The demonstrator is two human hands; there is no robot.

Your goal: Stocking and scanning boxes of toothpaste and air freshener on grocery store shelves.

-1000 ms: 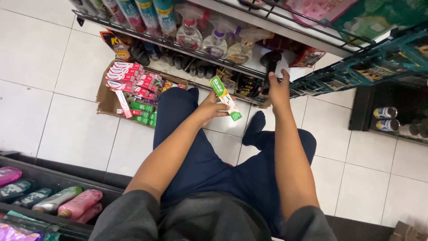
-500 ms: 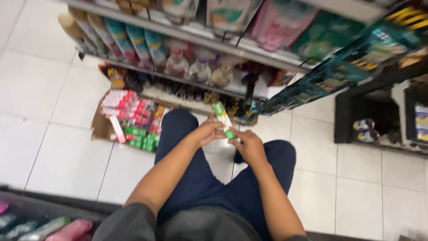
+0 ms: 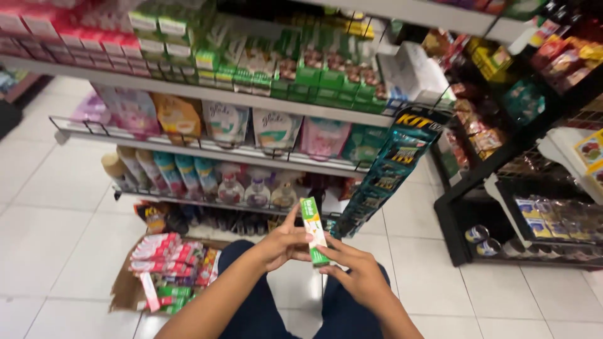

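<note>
Above the floor, before the lowest shelf: green box upright, gripped by both hands. Left hand closed on its left side, right hand pinching its bottom end. Cardboard box of cartons sits on floor, lower left.

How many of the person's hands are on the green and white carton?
2. The left hand grips the green and white carton along its left side; the right hand holds its lower end from the right. No other hands are in view.
</note>
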